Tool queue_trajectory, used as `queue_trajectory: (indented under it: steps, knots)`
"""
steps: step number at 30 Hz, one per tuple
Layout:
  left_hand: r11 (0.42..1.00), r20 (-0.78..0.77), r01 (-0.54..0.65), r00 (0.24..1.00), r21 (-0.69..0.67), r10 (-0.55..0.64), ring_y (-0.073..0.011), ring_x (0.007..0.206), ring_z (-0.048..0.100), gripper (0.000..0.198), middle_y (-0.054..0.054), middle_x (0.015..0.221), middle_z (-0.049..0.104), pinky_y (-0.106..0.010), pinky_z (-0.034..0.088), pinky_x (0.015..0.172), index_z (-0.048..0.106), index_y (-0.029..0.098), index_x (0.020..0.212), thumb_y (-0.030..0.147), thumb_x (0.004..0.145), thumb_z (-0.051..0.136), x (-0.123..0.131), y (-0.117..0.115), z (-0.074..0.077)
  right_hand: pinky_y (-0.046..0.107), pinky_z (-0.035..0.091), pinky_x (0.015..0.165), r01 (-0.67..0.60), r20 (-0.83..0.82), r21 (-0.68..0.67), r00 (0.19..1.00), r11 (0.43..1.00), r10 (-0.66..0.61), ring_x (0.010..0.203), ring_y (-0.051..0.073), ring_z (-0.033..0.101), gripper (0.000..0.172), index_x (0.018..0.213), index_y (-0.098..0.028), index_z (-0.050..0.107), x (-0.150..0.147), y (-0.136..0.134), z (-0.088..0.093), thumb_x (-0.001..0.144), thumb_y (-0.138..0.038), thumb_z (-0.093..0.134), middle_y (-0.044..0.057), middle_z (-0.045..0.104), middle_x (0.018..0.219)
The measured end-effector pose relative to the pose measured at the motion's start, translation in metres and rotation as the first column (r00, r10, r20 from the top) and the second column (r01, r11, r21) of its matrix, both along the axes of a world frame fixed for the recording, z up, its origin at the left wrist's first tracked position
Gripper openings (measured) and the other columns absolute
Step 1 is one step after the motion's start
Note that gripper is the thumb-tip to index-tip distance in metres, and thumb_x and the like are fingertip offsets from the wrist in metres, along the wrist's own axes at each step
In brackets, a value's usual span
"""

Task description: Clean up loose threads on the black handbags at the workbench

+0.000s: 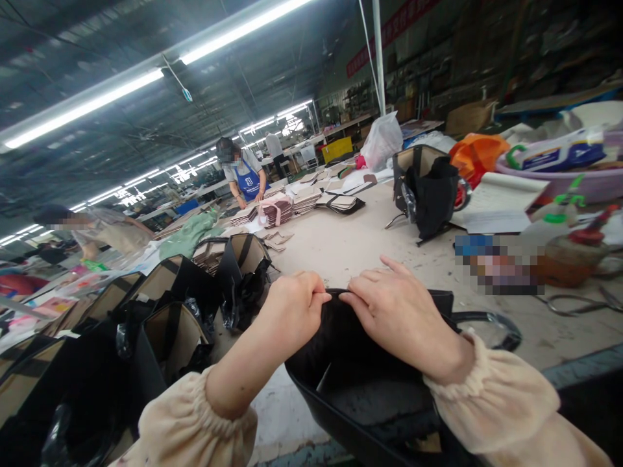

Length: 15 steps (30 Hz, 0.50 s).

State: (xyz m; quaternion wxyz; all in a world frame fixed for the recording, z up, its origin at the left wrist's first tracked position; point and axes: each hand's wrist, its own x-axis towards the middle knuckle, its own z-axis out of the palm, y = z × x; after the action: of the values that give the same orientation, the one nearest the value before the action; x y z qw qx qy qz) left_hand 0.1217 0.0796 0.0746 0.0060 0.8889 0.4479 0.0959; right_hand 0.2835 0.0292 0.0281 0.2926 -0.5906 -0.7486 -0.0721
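Note:
A black bag (311, 395) stands at the table's near edge, its mouth facing me and dark lining showing inside. My left hand (298, 295) pinches the far rim of the bag between thumb and fingers. Close beside it, my right hand (389, 301) grips the same rim, with the index finger raised a little. A curved black handle (491, 327) sticks out on the bag's right side. The lower part of the bag runs out of the frame.
Several unfinished black bags (170, 340) crowd the left, and another black bag (423, 188) stands farther back. Stacked panels (304, 198) lie ahead near a co-worker (246, 175). On the right are a spray bottle (549, 227), scissors (584, 301), a notebook (506, 194) and a purple basin (574, 181).

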Motion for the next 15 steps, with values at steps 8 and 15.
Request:
queue_trajectory:
  steps: [8,15]
  knots:
    - [1.0,0.007,-0.023,1.0,0.014,0.023,-0.012,0.061,0.055,0.013,0.0,0.067,0.064,-0.024,0.036,0.059,0.059,0.018,0.068,0.026,0.078,0.055,0.0022,0.0017,-0.0012,0.037,0.026,0.098,0.005,-0.007,0.022,1.0,1.0,-0.005,0.071,0.015,0.057,0.02,0.067,-0.02,0.06,-0.0015,0.0,0.0005,0.085,-0.024,0.051,0.001,0.063,0.068]
    - [0.999,0.09,-0.046,0.995,-0.017,0.047,-0.0114,0.06,0.054,0.008,0.002,0.065,0.062,-0.023,0.037,0.058,0.058,0.018,0.071,0.025,0.076,0.058,-0.0003,0.0004,-0.0013,0.039,0.024,0.1,0.014,0.0,-0.014,1.0,1.0,-0.014,0.074,0.016,0.056,0.022,0.069,-0.021,0.058,-0.0022,-0.0026,0.0025,0.087,-0.024,0.047,0.0,0.062,0.07]
